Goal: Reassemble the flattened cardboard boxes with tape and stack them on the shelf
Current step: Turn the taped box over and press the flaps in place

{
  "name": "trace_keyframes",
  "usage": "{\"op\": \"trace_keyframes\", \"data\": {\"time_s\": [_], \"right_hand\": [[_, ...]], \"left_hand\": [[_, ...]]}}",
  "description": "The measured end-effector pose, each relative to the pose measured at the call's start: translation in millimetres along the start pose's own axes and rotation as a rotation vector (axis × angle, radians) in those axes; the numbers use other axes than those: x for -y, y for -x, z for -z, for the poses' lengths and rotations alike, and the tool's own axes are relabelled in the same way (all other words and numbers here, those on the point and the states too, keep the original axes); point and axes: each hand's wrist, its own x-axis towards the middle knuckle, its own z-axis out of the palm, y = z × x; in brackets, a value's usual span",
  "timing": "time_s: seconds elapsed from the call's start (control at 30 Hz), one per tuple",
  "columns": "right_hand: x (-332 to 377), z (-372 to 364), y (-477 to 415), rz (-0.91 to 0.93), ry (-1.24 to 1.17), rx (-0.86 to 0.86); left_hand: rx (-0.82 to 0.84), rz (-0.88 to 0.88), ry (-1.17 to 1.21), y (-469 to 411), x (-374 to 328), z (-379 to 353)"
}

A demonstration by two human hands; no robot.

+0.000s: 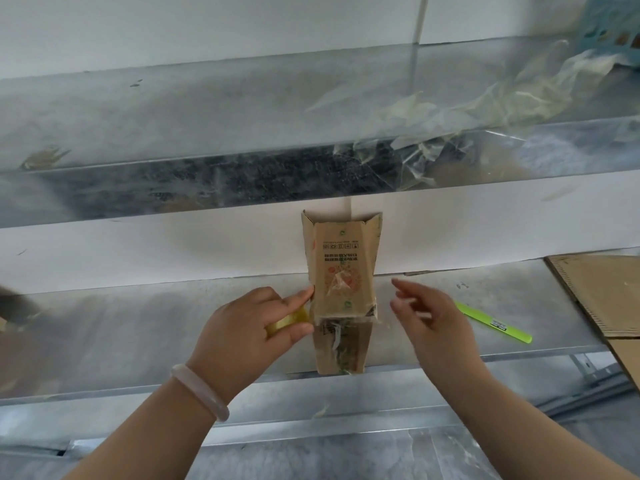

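Note:
A small brown cardboard box [341, 271] with printed text stands on the metal shelf [156, 323], its far flaps open and old tape scraps on its near end. My left hand [252, 327] grips a yellowish roll of tape [289, 322] against the box's left side, thumb touching the box edge. My right hand [426, 317] hovers just right of the box, fingers loosely spread, holding nothing and apart from the cardboard.
A green utility knife [493, 322] lies on the shelf right of my right hand. Flattened cardboard [602, 292] lies at the far right. Crumpled clear tape [433, 112] lies on the upper shelf [173, 109], near a teal basket [616, 26].

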Motion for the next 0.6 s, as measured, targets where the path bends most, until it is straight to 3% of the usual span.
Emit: {"op": "trace_keyframes", "data": {"time_s": [0.13,0.3,0.43,0.6], "right_hand": [[12.0,-12.1,3.1,0.703,0.216,0.053],[-9.3,-19.5,-11.7,0.979,0.283,0.074],[-17.8,-25.3,1.0,0.942,0.378,0.16],[3.3,-42.8,30.8,0.531,-0.005,0.236]], "left_hand": [[-0.025,-0.001,0.026,-0.2,0.0,-2.2],[-0.034,-0.027,0.028,-1.4,2.3,-1.5],[-0.043,-0.027,0.045,-0.1,2.5,-2.4],[-0.084,-0.047,-0.039,0.7,-4.3,-6.6]]}}
